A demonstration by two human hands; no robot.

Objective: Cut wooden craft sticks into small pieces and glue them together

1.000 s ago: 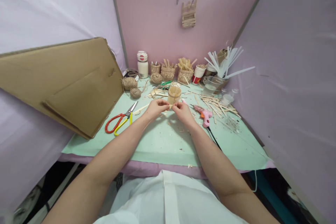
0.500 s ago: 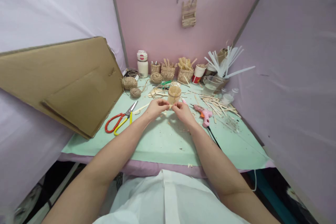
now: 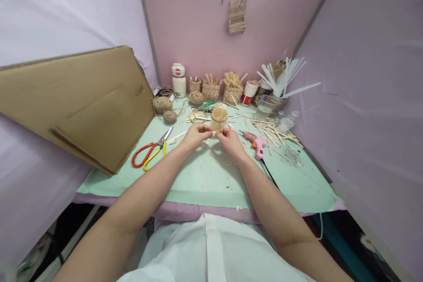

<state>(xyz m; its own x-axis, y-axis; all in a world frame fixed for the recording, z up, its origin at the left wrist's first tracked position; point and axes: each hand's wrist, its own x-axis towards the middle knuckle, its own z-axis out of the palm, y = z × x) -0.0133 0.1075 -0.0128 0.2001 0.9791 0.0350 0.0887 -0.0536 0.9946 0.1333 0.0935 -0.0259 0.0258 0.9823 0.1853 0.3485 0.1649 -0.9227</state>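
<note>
My left hand and my right hand meet at mid-table, fingertips nearly together. Between them they pinch a small pale piece, which looks like a bit of wood or fibre; its exact shape is hard to make out. Just behind the fingers stands a small round cup of tan sticks with a darker band near its rim. To the left lie scissors with one red and one yellow handle. On the right a pink glue gun rests on its side, its black cord running forward.
Twine balls sit at the back left near a leaning cardboard sheet. Stick-filled baskets, a white bottle and a red-and-white cup line the back. Loose wooden sticks and glue sticks are at right.
</note>
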